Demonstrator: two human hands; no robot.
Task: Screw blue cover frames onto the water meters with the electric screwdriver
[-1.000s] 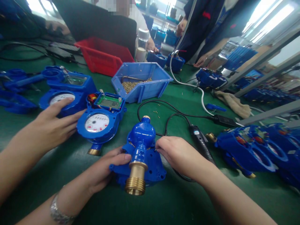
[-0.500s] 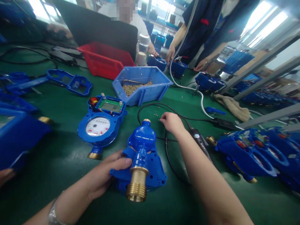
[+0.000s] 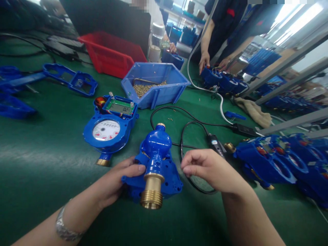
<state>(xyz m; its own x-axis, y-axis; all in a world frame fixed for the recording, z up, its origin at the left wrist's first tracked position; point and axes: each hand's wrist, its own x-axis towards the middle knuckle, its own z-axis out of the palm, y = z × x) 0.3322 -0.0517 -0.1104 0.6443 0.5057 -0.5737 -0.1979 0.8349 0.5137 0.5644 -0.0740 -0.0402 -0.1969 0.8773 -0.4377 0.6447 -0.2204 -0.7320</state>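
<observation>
- On my feed, the upturned blue meter (image 3: 157, 141) sits front and centre on the green table (image 3: 107, 225), its brass threaded end (image 3: 151, 199) towards me.
- My left hand (image 3: 116, 182) grips that meter's left side, thumb on top, the other fingers partly hidden behind it.
- My right hand (image 3: 206, 167) hangs just right of the meter, apart from it, fingers curled and thumb near the forefinger; I can't tell whether anything is pinched there.
- Left of the meter I see a second blue meter (image 3: 120, 145), dial up, its display uncovered.
- Beyond both, the blue bin (image 3: 164, 92) holds small brass screws (image 3: 144, 91); a few loose screws (image 3: 170, 119) lie nearer me.
- A black cable (image 3: 181, 140) loops behind my right hand.
</observation>
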